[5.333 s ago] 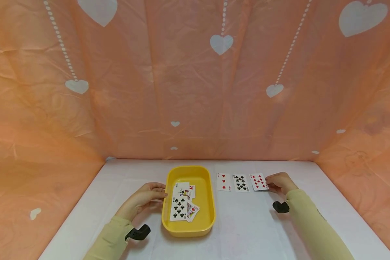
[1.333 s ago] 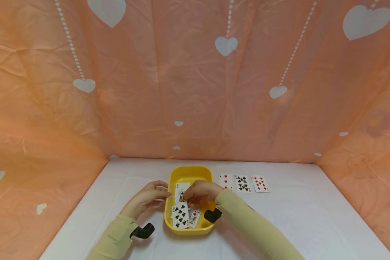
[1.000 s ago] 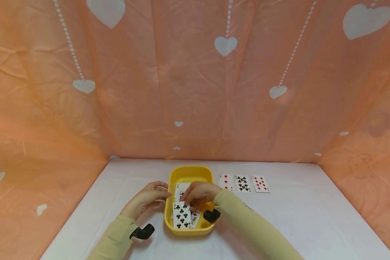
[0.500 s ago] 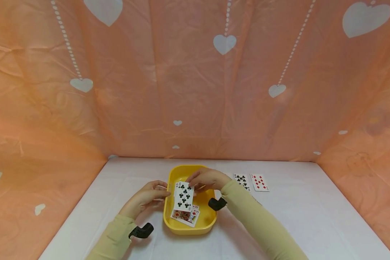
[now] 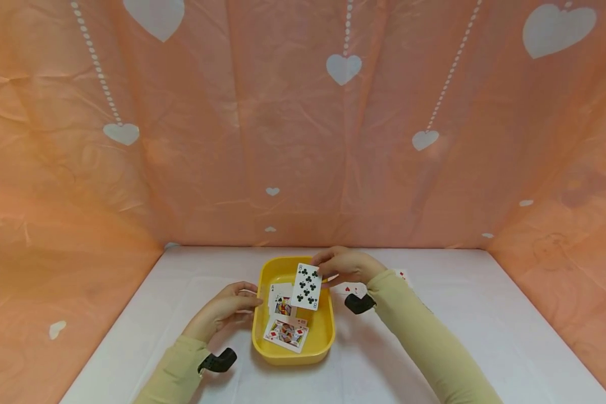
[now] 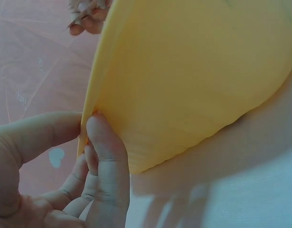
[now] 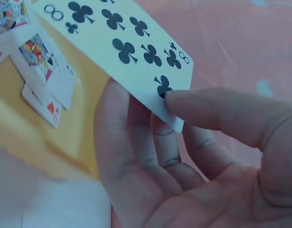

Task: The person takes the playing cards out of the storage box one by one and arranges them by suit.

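Note:
My right hand pinches the eight of clubs by its upper right corner, over the right side of a yellow tray. In the right wrist view the thumb lies on the card's face with fingers behind it. My left hand grips the tray's left edge; in the left wrist view thumb and fingers pinch the rim. Inside the tray, a diamond face card lies nearest the front, a spade face card behind it, and an ace partly covered.
Right of the tray, a heart card and a diamond card lie on the white tabletop, mostly hidden by my right hand and sleeve. An orange curtain with pale hearts encloses the back and sides.
My right hand went from the table cards into the tray, took hold of the eight of clubs and lifted it up and right, uncovering the face cards. The left hand stays on the rim.

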Demonstrator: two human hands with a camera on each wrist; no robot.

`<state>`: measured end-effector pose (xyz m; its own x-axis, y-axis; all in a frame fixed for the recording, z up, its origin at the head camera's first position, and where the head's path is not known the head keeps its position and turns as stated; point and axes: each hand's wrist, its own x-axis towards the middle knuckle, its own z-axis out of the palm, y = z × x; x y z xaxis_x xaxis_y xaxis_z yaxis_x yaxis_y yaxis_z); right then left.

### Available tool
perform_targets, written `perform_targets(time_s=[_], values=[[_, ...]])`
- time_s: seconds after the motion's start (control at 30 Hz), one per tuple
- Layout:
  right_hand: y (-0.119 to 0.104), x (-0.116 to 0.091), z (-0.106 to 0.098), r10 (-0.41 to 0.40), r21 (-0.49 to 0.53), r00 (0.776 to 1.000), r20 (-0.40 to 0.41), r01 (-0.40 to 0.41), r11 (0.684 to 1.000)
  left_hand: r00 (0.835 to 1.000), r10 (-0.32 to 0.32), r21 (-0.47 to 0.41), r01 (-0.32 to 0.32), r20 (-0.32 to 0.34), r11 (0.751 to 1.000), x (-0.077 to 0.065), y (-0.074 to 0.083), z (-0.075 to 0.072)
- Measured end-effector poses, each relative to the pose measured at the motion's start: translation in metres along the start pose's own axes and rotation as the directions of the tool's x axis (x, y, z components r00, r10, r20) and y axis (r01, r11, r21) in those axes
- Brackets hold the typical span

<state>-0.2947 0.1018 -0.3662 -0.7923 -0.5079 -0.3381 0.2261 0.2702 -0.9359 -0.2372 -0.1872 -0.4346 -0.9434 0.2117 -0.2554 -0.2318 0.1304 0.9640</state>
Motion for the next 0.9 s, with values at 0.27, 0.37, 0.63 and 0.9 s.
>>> perform_targets(time_s=[0.27,0.37,0.63,0.9], values=[[0.016,-0.025,-0.033,-0.028,0.015,1.0,-0.014,0.028,0.999,1.0,-0.009,-0.009,0.009,-0.013,1.0,0.0,0.0,0.0],[0.026,-0.036,-0.048,-0.045,0.032,0.999,-0.02,0.046,0.998,1.0,-0.011,-0.006,0.011,-0.015,1.0,-0.001,0.0,0.001],[0.064,-0.057,-0.076,-0.038,0.098,0.993,-0.115,0.05,0.994,1.0,-0.018,-0.005,0.018,-0.012,1.0,0.0,0.0,0.001],[0.101,-0.072,-0.092,-0.049,0.07,0.977,-0.21,0.065,0.995,1.0,-0.012,0.001,0.012,0.003,1.0,0.0,0.001,0.0]])
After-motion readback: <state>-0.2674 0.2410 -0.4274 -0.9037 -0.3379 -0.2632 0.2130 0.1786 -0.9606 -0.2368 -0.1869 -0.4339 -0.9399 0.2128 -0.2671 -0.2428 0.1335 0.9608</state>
